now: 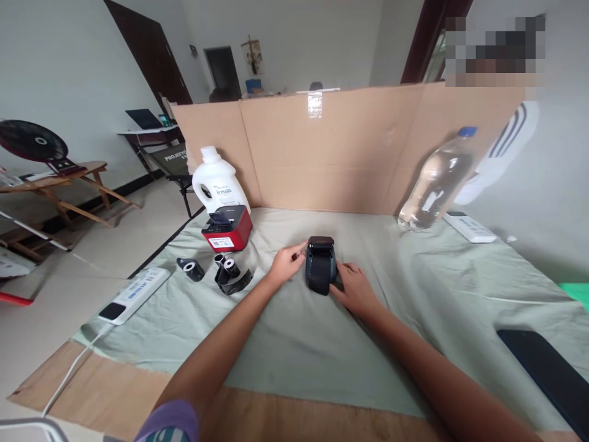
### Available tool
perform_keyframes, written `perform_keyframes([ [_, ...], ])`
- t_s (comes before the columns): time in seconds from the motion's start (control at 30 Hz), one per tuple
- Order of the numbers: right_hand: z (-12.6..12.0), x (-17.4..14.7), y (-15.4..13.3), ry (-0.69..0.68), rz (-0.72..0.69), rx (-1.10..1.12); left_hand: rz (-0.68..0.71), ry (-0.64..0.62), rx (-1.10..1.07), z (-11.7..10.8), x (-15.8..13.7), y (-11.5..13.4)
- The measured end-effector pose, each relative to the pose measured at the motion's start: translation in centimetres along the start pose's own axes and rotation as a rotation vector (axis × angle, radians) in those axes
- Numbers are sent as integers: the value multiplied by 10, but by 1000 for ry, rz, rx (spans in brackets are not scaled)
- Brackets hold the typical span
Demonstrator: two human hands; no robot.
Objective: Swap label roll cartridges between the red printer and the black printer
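Between my hands stands a dark, compact device like a portable label printer (335, 265), its lid part raised at the far end and a wide black strip hanging over its front. My left hand (286, 264) is at its left side, index finger and thumb closed at the upper left edge. Along the right side lie the fingers of my right hand (356, 287), with the thumb near the lower front corner. The undersides of the fingers are partly hidden. To the left lie a loose black roll with a white core (193, 269) and another partly unwound black roll (232, 279).
A red-and-black box-like printer (229, 230) stands before a white jug (221, 181). Power strips lie at left (138, 294) and right (472, 227). A clear bottle (437, 181) leans against the cardboard screen (322, 153). A dark phone (543, 368) lies at right. Behind the screen is a person.
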State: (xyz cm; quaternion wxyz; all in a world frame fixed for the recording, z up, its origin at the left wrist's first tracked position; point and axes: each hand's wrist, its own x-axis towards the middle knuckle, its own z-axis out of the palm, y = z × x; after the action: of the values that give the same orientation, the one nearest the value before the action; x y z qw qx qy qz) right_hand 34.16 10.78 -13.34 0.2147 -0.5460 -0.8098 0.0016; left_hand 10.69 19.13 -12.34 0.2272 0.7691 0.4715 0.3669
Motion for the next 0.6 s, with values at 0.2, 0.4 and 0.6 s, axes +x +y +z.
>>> perform_keyframes([
  [0.2,-4,0,-2,-21,17,34,-52,-37,2,5,34,5],
  [0.4,-6,0,-3,-46,41,46,-91,-1,208,4,45,18],
  [0.6,-3,0,0,-46,37,34,79,-272,417,-11,62,60],
])
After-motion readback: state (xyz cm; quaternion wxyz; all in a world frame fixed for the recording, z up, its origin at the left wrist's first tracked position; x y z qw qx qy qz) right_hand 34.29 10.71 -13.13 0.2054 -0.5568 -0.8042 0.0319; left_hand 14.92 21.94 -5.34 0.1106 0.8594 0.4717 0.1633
